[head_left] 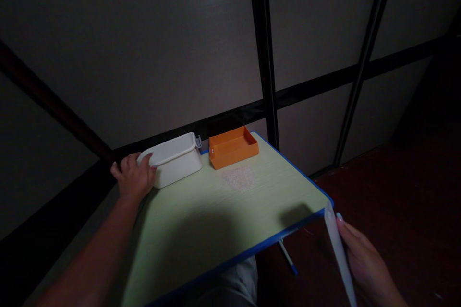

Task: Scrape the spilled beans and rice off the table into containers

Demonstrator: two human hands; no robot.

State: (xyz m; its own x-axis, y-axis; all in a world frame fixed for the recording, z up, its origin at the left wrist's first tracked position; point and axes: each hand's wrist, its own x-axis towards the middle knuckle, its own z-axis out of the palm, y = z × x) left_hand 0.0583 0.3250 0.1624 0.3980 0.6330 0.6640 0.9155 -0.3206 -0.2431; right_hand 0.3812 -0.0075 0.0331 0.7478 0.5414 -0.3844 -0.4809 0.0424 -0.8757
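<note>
At the table's far left stands a white oblong plastic container [178, 166], open at the top, with a grey clip on its right end. My left hand [135, 176] grips the container's left end, fingers over the rim. Past the table's right front corner, my right hand [365, 256] holds a flat white lid-like piece [337, 249], turned nearly edge-on to me. Beside the container sits an orange open box [234, 154]. In front of that box, a thin patch of pale pinkish grains [238, 179] lies on the table; their kind is unclear.
The pale green table [266, 201] has a blue edge. Behind it rises a panelled wall [180, 48] with black strips. A white table leg [288, 256] with a blue foot shows below the front edge, over a dark reddish floor [396, 192].
</note>
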